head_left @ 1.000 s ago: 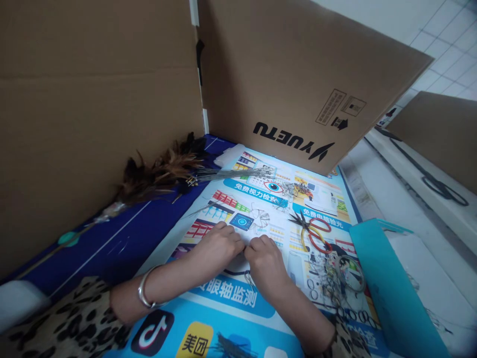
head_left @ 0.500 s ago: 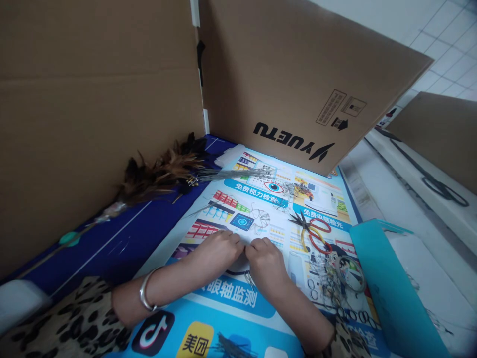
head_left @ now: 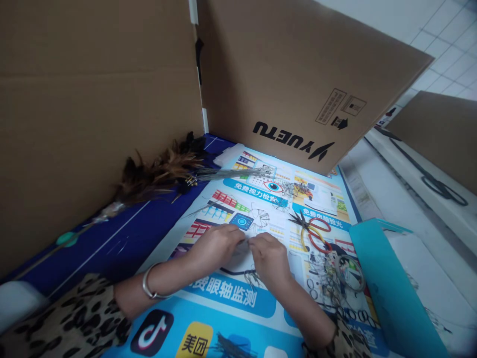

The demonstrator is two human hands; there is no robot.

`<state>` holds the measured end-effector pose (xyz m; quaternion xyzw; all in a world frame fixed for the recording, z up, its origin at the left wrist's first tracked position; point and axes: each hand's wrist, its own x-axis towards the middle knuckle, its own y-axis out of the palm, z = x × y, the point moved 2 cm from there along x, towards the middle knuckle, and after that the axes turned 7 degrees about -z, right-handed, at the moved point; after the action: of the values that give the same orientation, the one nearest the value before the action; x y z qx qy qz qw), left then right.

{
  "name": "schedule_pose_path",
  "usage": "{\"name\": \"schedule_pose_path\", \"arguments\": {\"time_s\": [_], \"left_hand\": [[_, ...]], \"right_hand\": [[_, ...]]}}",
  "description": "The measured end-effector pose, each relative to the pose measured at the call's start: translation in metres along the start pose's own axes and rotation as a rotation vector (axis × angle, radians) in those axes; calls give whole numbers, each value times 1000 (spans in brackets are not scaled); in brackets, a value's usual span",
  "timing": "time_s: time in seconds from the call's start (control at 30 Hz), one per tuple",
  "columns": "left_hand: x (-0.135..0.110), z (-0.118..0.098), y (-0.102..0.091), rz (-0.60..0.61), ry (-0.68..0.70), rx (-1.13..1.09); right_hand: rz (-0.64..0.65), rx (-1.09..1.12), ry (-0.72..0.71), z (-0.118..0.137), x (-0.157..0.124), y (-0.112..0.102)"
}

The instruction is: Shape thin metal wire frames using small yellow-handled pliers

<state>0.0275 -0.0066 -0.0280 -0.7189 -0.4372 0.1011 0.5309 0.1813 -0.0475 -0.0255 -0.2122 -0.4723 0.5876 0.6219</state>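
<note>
My left hand (head_left: 223,244) and my right hand (head_left: 271,258) face each other over the printed poster (head_left: 227,311), thumbs and fingers pinched close together. What they hold between the fingertips is too small to make out. A small tangle of thin wire pieces (head_left: 253,278) lies on the poster beside my right hand. Just beyond the fingers rests a loose loop of fine wire (head_left: 261,218). To the right are scissors (head_left: 315,234) with red and yellow handles and dark blades. Nearer me on that side lies a heap of small rings and wire bits (head_left: 330,283).
A bundle of long thin wires (head_left: 231,174) and a brown feather duster (head_left: 160,171) lie along the far left. Cardboard panels (head_left: 298,74) stand at the back and left. A teal box (head_left: 395,293) borders the right. Short dark wires (head_left: 233,345) lie near the front edge.
My hands have drawn slightly apart and shifted a little away from me. More of the wire tangle beside my right hand shows.
</note>
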Motion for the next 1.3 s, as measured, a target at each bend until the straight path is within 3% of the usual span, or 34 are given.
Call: {"name": "schedule_pose_path", "arguments": {"time_s": [0.13,0.23,0.37,0.47,0.63,1.07,1.17,1.3], "left_hand": [[2,4,-2,-75,-90,-240],[3,6,-2,-96,-216,-456],[4,8,7,-39,-436,-808],[3,6,13,7,-532,-1093],[2,1,17,-3,-603,-1314],[2,3,24,-32,-641,-1337],[4,4,22,33,-617,-1333],[5,7,19,264,-553,-1362]], "right_hand": [[-29,318,176,-6,4,-1],[25,581,377,-9,5,2],[99,985,623,-8,5,7],[92,1109,698,-6,5,8],[107,1177,715,-7,2,10],[93,1211,753,-12,-2,20],[125,1153,721,-12,1,14],[255,913,646,-17,7,-3]]}}
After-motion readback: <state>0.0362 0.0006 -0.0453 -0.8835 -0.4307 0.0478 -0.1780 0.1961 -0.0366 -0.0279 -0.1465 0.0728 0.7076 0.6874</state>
